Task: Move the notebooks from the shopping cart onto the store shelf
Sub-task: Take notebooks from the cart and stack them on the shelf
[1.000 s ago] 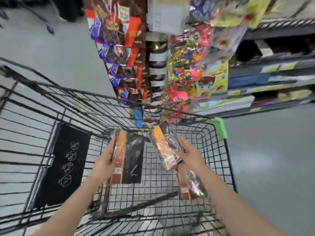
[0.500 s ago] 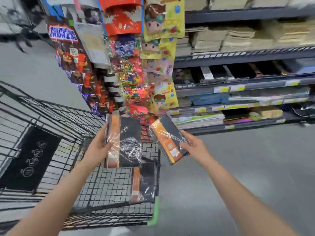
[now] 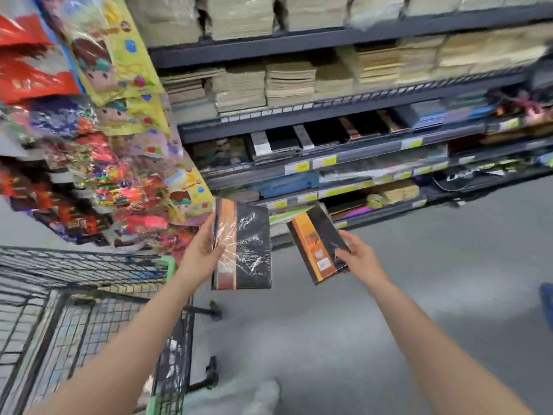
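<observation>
The wire shopping cart [image 3: 89, 295] is seen at lower left. A plastic-wrapped black and orange notebook [image 3: 244, 248] is gripped along its left edge by the left hand [image 3: 200, 253], held above the floor. A second, smaller notebook [image 3: 317, 245] is clasped, tilted, by the right hand [image 3: 357, 259]. The store shelf [image 3: 344, 136] is stocked beyond.

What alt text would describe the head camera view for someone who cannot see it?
A person's left hand and right hand each hold a shrink-wrapped black-and-orange notebook out toward dark store shelves stacked with paper goods. A black wire shopping cart stands at lower left.
</observation>
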`<state>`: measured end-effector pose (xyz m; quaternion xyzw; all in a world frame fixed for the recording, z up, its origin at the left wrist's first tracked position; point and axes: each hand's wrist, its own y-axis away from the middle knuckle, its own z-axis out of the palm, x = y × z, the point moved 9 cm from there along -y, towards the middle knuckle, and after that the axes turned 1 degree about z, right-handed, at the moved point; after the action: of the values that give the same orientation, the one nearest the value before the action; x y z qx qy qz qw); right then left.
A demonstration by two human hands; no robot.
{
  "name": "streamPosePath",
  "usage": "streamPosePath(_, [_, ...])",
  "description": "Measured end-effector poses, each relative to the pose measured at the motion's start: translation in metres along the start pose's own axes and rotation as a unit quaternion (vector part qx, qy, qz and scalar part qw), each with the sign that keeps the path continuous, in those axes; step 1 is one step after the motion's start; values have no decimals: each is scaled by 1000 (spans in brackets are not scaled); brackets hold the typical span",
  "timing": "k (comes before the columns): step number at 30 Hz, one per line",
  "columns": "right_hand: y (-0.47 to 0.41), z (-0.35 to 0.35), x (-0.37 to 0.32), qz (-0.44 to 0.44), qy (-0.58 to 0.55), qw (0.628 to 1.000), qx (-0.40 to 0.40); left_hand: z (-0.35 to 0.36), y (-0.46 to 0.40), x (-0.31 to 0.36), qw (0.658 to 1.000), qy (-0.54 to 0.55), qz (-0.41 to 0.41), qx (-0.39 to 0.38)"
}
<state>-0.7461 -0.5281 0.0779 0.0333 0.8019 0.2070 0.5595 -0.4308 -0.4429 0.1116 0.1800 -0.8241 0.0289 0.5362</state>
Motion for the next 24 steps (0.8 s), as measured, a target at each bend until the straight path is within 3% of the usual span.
streamPosePath(10, [-100, -136, 6, 45, -70, 990, 113, 115, -125, 41, 998, 52, -3, -46])
streamPosePath(18, [-192, -209, -13, 51, -106, 987, 111, 194, -226, 85, 994, 54, -32, -84])
streamPosePath(24, [-239, -260, -21, 43, -108, 989, 92, 246, -257, 116, 995, 66, -28, -64])
